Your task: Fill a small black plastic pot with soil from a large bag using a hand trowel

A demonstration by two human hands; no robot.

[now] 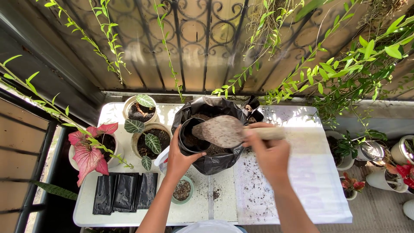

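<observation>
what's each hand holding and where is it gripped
Left hand grips the small black pot by its side wall, over the soil bag. Right hand holds the trowel by its wooden handle.

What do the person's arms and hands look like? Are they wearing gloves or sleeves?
No gloves and no sleeves in view. Both forearms are bare from the bottom edge of the picture up to the wrists. The left hand and the right hand are bare too, with no watch, bracelet or ring that shows. Bits of dark soil may cling to the fingers, but that is too small to tell.
</observation>
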